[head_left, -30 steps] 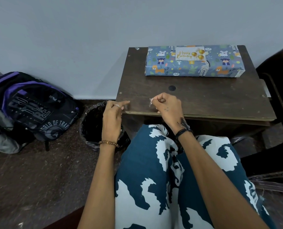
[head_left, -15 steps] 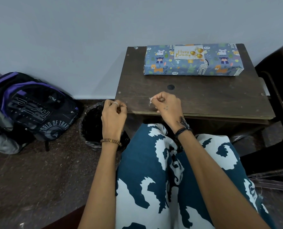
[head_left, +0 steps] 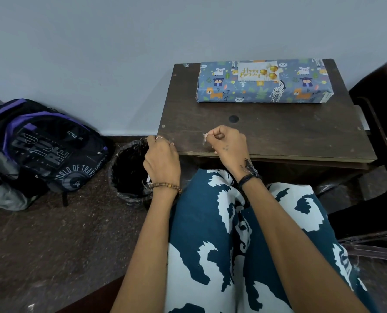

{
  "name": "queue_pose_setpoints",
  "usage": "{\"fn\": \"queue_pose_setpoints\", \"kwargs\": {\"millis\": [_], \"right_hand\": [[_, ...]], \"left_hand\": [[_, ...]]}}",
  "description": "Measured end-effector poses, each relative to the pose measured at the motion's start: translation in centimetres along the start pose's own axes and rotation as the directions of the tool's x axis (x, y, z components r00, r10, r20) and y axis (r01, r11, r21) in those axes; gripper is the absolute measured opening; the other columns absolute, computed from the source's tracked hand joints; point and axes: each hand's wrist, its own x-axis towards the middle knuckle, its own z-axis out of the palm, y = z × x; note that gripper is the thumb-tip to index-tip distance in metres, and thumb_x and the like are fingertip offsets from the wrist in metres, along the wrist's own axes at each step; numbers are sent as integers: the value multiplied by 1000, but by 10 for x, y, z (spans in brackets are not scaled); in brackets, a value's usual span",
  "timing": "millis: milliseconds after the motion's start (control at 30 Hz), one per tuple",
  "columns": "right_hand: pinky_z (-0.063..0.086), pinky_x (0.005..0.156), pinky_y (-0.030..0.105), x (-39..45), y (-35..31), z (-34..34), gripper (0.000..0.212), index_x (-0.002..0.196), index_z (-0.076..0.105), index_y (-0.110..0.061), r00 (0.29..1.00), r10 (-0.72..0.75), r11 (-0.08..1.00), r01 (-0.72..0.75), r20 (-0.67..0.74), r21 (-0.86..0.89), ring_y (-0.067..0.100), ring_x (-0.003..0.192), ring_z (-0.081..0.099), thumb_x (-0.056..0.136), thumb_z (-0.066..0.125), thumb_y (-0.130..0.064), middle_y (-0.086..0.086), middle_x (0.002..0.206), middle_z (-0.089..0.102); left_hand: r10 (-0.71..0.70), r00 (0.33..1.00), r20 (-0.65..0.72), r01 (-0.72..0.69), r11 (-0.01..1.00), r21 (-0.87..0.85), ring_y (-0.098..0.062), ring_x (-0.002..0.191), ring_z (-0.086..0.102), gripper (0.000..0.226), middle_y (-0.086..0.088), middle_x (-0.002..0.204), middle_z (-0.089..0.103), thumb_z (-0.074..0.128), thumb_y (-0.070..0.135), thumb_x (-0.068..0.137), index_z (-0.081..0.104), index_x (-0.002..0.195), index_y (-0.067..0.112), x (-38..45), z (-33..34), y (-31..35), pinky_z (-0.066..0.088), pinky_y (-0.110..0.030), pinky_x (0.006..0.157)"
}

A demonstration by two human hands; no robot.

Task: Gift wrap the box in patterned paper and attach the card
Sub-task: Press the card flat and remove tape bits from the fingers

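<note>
Nearest the camera, a lap in dark-blue-and-white patterned cloth [head_left: 244,233] fills the lower middle, with both forearms reaching forward over it. Just past the knees, at the near edge of the counter [head_left: 278,136], the right hand [head_left: 227,143] has its fingers curled in, thumb and forefinger pinching a small clear scrap [head_left: 204,138] that looks like tape. The left hand [head_left: 162,158] sits at the counter's near left corner with its fingers curled under; something thin and clear seems to be caught at its fingertips, though I cannot tell for sure. Below and left of that hand, a waste bin [head_left: 129,175] stands on the floor, lined with a black bag; its inside is too dark to show any contents. Farther left on the floor, a black-and-purple backpack [head_left: 43,150] leans by the wall. At the far side of the counter, well apart from both hands, the box [head_left: 262,86] lies flat, fully covered in blue animal-print paper, with a white "Happy Birthday" card [head_left: 257,71] lying on its top face. Along the right edge stands a dark chair [head_left: 382,132].
</note>
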Motion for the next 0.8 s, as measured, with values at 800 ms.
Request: {"fn": "queue_pose_setpoints", "kwargs": {"millis": [800], "right_hand": [[57,71,41,1,-4,0,20,66,64,-27,1000,3,995,-2,-10,97,12,68,63,86,64,-26,-17,64,61]], "left_hand": [[24,998,55,-8,963,-270,-9,85,51,18,-1,101,50,70,24,82,63,91,10,16,9,-22,37,-17,72]]}}
